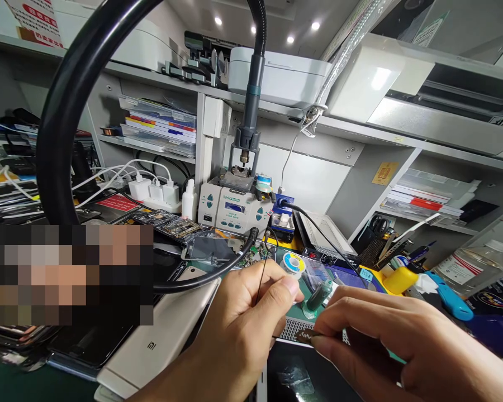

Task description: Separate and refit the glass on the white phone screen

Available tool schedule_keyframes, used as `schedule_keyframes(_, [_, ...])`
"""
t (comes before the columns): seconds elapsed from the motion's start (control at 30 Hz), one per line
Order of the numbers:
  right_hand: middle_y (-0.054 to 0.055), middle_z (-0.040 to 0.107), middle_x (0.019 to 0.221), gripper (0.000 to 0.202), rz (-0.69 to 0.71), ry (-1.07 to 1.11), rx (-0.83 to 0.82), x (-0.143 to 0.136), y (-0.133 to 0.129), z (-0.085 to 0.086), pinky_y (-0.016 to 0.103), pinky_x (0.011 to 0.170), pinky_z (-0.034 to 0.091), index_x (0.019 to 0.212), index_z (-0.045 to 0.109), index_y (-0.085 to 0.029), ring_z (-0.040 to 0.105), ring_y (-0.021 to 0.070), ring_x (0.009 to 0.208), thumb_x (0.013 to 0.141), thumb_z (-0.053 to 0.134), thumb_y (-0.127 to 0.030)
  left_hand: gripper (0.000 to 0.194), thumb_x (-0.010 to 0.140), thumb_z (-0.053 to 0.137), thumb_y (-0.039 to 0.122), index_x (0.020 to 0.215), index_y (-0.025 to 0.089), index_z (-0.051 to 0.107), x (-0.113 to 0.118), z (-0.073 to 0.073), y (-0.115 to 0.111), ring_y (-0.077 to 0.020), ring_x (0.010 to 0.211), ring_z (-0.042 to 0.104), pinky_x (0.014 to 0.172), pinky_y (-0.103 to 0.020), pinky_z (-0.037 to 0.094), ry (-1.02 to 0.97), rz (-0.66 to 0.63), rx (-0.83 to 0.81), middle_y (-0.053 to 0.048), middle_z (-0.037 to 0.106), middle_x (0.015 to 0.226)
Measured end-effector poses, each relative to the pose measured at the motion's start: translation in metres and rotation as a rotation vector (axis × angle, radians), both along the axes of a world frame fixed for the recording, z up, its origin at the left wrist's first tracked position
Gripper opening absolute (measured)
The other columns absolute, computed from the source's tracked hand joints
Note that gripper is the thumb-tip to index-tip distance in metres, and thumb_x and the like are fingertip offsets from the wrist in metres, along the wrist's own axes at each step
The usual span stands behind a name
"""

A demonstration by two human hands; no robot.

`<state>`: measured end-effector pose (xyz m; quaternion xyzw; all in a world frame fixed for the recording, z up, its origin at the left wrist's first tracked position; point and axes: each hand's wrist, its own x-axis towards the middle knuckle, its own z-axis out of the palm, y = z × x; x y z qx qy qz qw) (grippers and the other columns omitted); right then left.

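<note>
My left hand (251,318) is closed, thumb pressed on the curled index finger. A thin dark wire (261,273) runs from above into the gap between them. My right hand (385,335) pinches a small flat dark piece (305,335) with pale specks between thumb and forefinger, a little right of my left hand. Both hands hover over a dark glossy panel (310,374) with a clear film on it and a perforated metal strip (291,328) behind. A green syringe-like tube (318,298) and a solder spool (293,263) stand just beyond my fingertips.
A grey hot-air station (230,209) stands behind, its black hose (58,111) looping across the left. Phones, including a gold one (151,346), lie left of my hands. Circuit boards (171,223), a yellow bottle (400,279), a blue tool (452,296) and a clear bottle (465,262) are around.
</note>
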<state>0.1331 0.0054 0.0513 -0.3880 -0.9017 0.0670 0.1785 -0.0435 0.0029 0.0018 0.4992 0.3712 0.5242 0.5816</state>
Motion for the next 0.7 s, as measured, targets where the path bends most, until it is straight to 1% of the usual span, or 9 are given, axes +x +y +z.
schedule_keyframes(0.13, [-0.003, 0.067, 0.068, 0.017, 0.003, -0.004, 0.01, 0.0005, -0.0001, -0.0003, 0.015, 0.043, 0.04, 0.074, 0.065, -0.024, 0.06, 0.0094, 0.055, 0.089, 0.058, -0.019, 0.032, 0.092, 0.052, 0.045, 0.073, 0.02, 0.054, 0.0009, 0.0018, -0.0011, -0.0082, 0.046, 0.019, 0.043, -0.024, 0.014, -0.004, 0.014, 0.007, 0.011, 0.022, 0.05])
schedule_keyframes(0.3, [-0.004, 0.067, 0.068, 0.015, 0.021, 0.014, 0.027, 0.001, 0.0002, -0.0014, 0.014, 0.042, 0.041, 0.075, 0.064, -0.024, 0.062, 0.01, 0.059, 0.087, 0.06, -0.017, 0.033, 0.093, 0.052, 0.047, 0.074, 0.02, 0.054, 0.0, 0.0014, -0.0012, -0.0082, 0.046, 0.02, 0.043, -0.024, 0.015, 0.016, 0.007, 0.014, 0.011, 0.025, 0.049])
schedule_keyframes(0.47, [-0.003, 0.067, 0.068, 0.015, 0.016, 0.011, 0.016, 0.001, -0.0002, -0.0018, 0.013, 0.037, 0.038, 0.076, 0.065, -0.025, 0.061, 0.0096, 0.054, 0.088, 0.059, -0.018, 0.031, 0.094, 0.051, 0.043, 0.074, 0.019, 0.054, -0.0005, 0.0023, -0.0006, -0.008, 0.047, 0.024, 0.044, -0.023, 0.018, 0.019, 0.009, 0.029, 0.01, 0.03, 0.051])
schedule_keyframes(0.63, [-0.002, 0.067, 0.069, 0.015, 0.003, 0.014, 0.012, 0.0011, -0.0011, -0.0016, 0.014, 0.036, 0.038, 0.075, 0.065, -0.025, 0.063, 0.0106, 0.056, 0.087, 0.059, -0.018, 0.032, 0.094, 0.051, 0.043, 0.074, 0.019, 0.054, -0.0001, 0.0029, 0.0001, -0.0081, 0.047, 0.023, 0.044, -0.023, 0.017, 0.022, 0.012, 0.036, 0.01, 0.028, 0.05])
schedule_keyframes(0.7, [-0.003, 0.068, 0.069, 0.015, -0.003, 0.009, 0.008, 0.0014, -0.0012, -0.0019, 0.013, 0.035, 0.037, 0.076, 0.065, -0.025, 0.06, 0.0094, 0.052, 0.088, 0.059, -0.018, 0.032, 0.094, 0.052, 0.043, 0.073, 0.019, 0.054, 0.0, 0.0026, 0.0002, -0.0082, 0.047, 0.024, 0.044, -0.023, 0.017, 0.022, 0.015, 0.039, 0.01, 0.028, 0.05])
